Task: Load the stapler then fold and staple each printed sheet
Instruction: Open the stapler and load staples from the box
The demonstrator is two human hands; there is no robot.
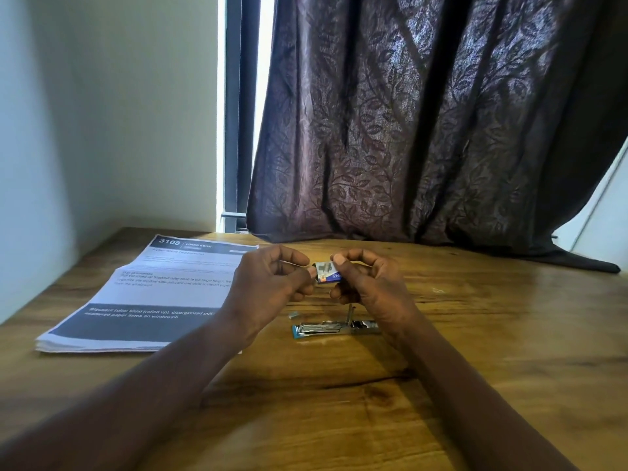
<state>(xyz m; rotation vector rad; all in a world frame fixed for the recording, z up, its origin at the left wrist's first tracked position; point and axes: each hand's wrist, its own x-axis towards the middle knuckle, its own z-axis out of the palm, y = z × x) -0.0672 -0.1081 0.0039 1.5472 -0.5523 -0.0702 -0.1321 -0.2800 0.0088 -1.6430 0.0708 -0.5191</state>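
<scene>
A small staple box (327, 272) with a blue and orange label is held above the table between both hands. My right hand (368, 283) grips its right side with thumb and fingers. My left hand (272, 277) pinches at its left end, where an open flap shows. Below the hands a stapler (334, 327) with a teal base lies on the table, opened up, with its metal arm raised. A stack of printed sheets (142, 294) lies flat on the left of the table, with "3108" in its dark header.
A wooden table (475, 351) fills the foreground. A tiny pale scrap (294, 314) lies just left of the stapler. A dark patterned curtain (424, 130) hangs behind and rests on the table's far edge. A white wall stands at the left.
</scene>
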